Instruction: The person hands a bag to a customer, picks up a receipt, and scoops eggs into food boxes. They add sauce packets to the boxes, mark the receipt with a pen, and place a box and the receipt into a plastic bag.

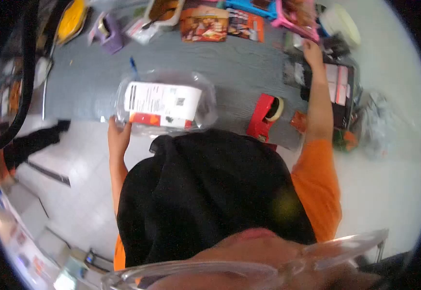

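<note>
Clear plastic package (164,101) in left hand (118,135).

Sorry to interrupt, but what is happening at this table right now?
A person in an orange shirt stands at a grey table. The left hand holds a clear bag with a printed label at the table's near edge. The right hand reaches to the far side, by a pink tray. A red tape dispenser sits between them.

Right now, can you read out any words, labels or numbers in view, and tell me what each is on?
None can be read.
White label on the clear bag held by the left hand: black print and a square code, blurred.
Printed packets at the table's far edge: too blurred.
</note>
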{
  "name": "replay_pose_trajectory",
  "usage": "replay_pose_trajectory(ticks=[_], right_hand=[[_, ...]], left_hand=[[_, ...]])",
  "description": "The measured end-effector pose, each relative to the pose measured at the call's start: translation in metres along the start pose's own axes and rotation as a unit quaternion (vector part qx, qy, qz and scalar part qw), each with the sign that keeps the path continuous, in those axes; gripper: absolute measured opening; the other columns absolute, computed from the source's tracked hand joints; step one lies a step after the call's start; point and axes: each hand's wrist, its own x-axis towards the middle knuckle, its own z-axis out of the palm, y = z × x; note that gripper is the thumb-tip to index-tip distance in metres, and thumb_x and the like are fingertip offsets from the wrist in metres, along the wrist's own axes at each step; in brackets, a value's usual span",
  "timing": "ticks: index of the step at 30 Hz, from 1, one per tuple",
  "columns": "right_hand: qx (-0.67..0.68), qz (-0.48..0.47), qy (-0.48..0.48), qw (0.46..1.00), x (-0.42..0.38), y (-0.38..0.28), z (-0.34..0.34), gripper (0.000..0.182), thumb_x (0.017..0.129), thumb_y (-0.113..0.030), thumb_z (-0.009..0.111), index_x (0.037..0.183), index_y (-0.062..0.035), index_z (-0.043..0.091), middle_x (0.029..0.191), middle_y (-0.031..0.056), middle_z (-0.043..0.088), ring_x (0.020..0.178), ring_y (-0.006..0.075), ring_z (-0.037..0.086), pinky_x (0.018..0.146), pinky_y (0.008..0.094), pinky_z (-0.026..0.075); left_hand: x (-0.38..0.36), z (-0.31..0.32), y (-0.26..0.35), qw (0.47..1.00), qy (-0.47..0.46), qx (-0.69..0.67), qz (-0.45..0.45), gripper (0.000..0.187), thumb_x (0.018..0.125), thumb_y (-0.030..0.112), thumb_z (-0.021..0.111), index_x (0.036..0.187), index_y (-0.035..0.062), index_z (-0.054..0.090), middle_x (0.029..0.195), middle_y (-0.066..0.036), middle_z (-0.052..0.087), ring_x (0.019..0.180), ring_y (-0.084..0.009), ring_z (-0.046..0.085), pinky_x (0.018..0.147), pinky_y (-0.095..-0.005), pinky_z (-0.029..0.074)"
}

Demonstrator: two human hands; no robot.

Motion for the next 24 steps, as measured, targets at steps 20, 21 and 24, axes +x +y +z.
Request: replay_pose_trajectory(ticks=[20, 21, 24], right_hand=[[0.436, 0.072, 0.088, 0.893, 0.061, 0.051, -0.024, 0.019, 0.076, -0.012, 0.057, 0.085, 0.0037, 0.061, 0.087, 0.0076, 0.059, 0.074, 0.0173, 0.055, 0.071, 0.0294, 0.044], [0.499, 0.117, 0.077, 0.855, 0.061, 0.05, -0.028, 0.021, 0.079, -0.014, 0.054, 0.086, 0.0038, 0.061, 0.088, 0.0076, 0.059, 0.074, 0.0174, 0.054, 0.071, 0.03, 0.044], [0.147, 0.069, -0.062, 0.985, 0.064, 0.039, -0.01, 0.028, 0.078, -0.022, 0.051, 0.094, 0.0002, 0.06, 0.091, 0.0161, 0.06, 0.083, 0.0263, 0.057, 0.074, 0.0334, 0.044]], left_hand=[[-0.039, 0.002, 0.025, 0.994, 0.085, -0.009, -0.071, 0.038, 0.076, 0.019, 0.06, 0.104, -0.0037, 0.049, 0.09, -0.016, 0.059, 0.066, -0.0188, 0.058, 0.061, -0.0307, 0.045], [-0.039, 0.003, 0.024, 0.994, 0.085, -0.01, -0.071, 0.039, 0.075, 0.02, 0.06, 0.104, -0.0035, 0.049, 0.089, -0.015, 0.059, 0.064, -0.0197, 0.058, 0.061, -0.0309, 0.045], [-0.04, 0.002, 0.026, 0.994, 0.079, -0.012, -0.074, 0.04, 0.074, 0.021, 0.06, 0.104, -0.0034, 0.049, 0.088, -0.015, 0.058, 0.064, -0.0214, 0.059, 0.061, -0.0315, 0.046]])
